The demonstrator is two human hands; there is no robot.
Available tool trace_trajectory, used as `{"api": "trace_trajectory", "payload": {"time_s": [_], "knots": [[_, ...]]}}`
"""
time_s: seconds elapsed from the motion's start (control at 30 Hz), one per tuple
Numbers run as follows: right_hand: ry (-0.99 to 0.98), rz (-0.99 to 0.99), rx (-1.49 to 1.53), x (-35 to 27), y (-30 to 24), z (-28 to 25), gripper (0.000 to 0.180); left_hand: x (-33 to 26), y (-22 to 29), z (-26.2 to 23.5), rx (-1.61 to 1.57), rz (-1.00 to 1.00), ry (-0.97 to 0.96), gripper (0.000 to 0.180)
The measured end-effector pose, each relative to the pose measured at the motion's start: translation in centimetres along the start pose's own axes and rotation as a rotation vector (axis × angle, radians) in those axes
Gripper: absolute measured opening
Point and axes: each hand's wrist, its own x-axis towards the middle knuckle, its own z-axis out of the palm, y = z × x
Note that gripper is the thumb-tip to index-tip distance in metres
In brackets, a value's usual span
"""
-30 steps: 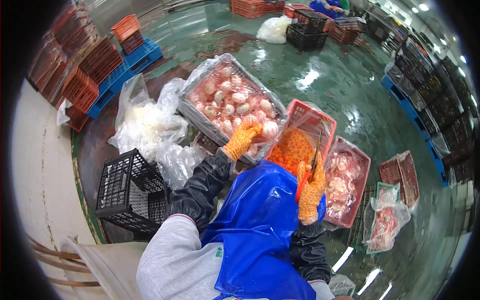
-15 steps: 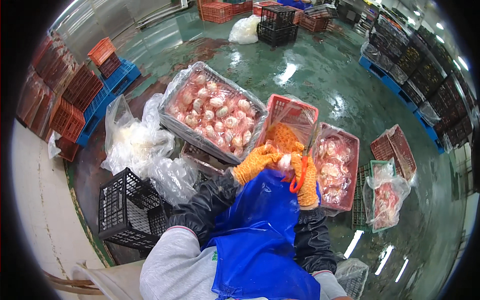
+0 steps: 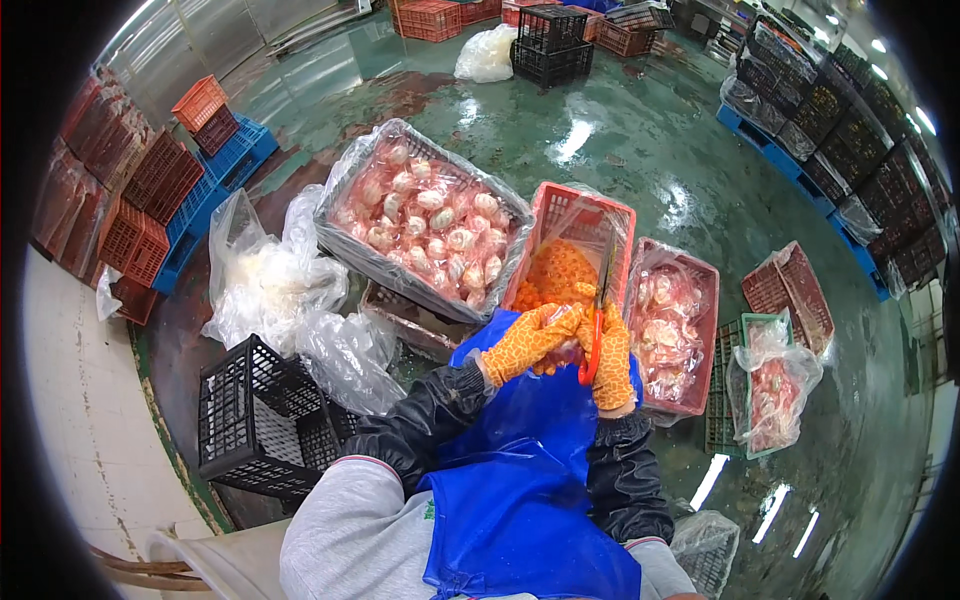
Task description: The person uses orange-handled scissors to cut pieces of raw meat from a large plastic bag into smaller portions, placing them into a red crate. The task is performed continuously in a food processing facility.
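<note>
Both my hands wear orange patterned gloves and meet just in front of my blue apron [image 3: 530,450]. My right hand [image 3: 611,365] is closed round a pair of red-handled scissors [image 3: 597,345], whose long dark blades point away from me. Beside it my left hand [image 3: 530,342] is closed, its fingers pinched against a small piece mostly hidden between the two gloves. Right beyond my hands stands a red crate [image 3: 627,225] lined with clear film, with a heap of small orange lumps [image 3: 560,272] in its near part.
Left of it, a larger film-lined crate [image 3: 325,232] holds many pale, pinkish bundles. Another red crate [image 3: 708,330] of such pieces stands at the right. White plastic bags [image 3: 265,280] and a black crate [image 3: 262,420] lie at the left. Crates are stacked along both sides.
The pale pink-white piece between my hands has dropped from sight. My left hand has moved slightly right, closer to the right one, and the orange lumps in the crate show more fully.
</note>
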Motion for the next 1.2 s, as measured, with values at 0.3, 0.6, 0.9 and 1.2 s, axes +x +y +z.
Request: {"api": "trace_trajectory", "payload": {"time_s": [0.3, 0.6, 0.9, 1.2], "knots": [[-0.003, 0.261, 0.175, -0.5, -1.3, 0.1, 0.036, 2.3, -3.0, -2.3, -0.211, 0.238, 0.277, 0.031], [-0.260, 0.152, -0.469, -2.1, -1.8, 1.0, 0.053, 4.6, -0.8, -4.8, -0.286, 0.659, 0.792, 0.024], [-0.340, 0.260, -0.418, -1.2, -1.1, 0.4, 0.038, 3.4, -1.2, -4.0, 0.298, 0.427, 0.719, 0.030], [-0.345, 0.130, -0.418, -0.8, -1.0, 0.6, 0.028, 2.7, 0.3, -3.6, 0.684, 0.568, 0.664, 0.029]]}}
